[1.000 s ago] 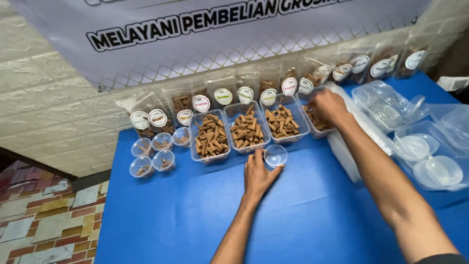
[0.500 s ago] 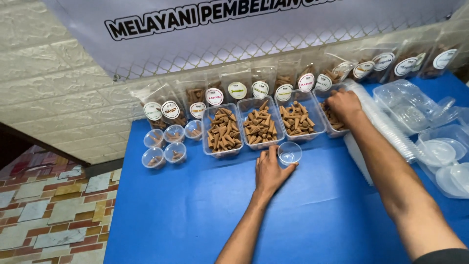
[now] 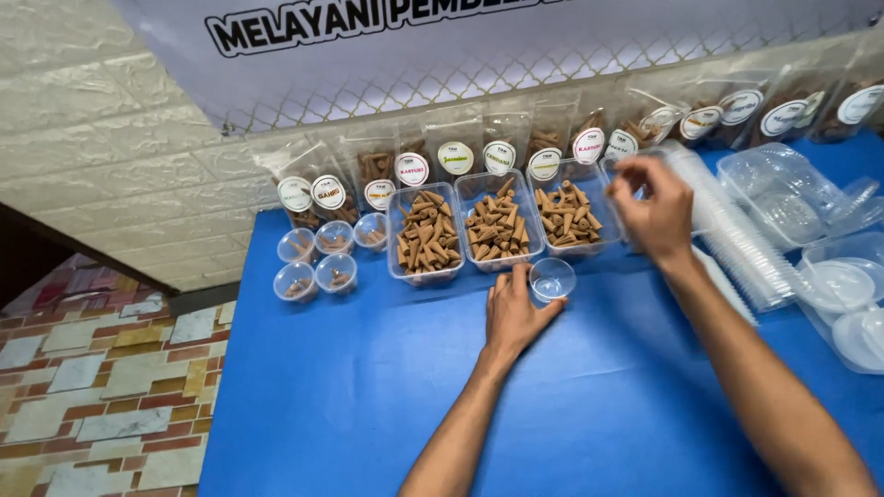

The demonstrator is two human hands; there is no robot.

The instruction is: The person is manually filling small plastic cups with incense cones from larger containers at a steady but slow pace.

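Left hand (image 3: 514,313) lies flat, fingers spread, steadying a small clear cup (image 3: 552,279); right hand (image 3: 652,213) hovers blurred (grip unclear) above the cone trays (image 3: 498,225)—best drop cones gently.

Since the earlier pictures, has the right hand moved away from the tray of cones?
Yes. The right hand has lifted off the rightmost tray, now mostly hidden behind it, and hovers above it, while the left hand rests by the small clear cup.
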